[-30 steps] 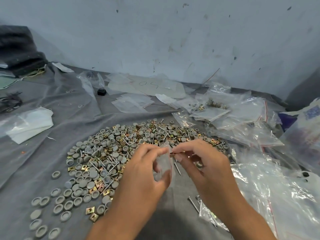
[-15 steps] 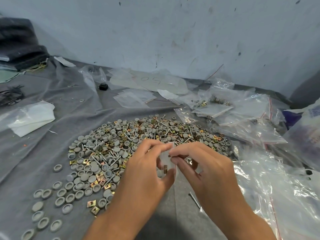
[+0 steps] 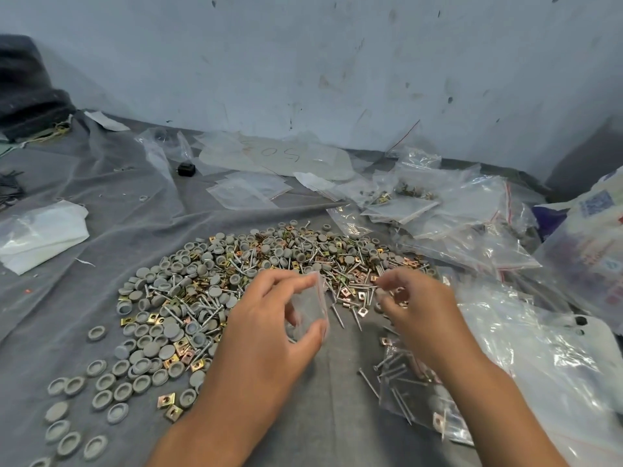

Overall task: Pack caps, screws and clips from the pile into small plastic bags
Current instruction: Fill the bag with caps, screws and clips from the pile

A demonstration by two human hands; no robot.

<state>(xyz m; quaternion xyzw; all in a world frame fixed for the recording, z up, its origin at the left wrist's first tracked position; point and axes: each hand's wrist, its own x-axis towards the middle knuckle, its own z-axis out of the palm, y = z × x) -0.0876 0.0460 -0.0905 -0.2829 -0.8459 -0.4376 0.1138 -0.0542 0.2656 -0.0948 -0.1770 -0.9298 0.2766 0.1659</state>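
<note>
Pinching a small plastic bag (image 3: 312,306), left hand (image 3: 269,326); sheet (image 3: 279,156) reads "50".

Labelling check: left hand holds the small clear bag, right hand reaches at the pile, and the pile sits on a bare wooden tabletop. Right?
Not quite. The head view shows the pile on a grey cloth, not bare wood. The rest holds: the left hand holds the small clear bag, and the right hand reaches at the pile.

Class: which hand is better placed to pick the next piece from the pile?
Right. The right hand hovers over the pile, while the left hand holds the small bag.
</note>
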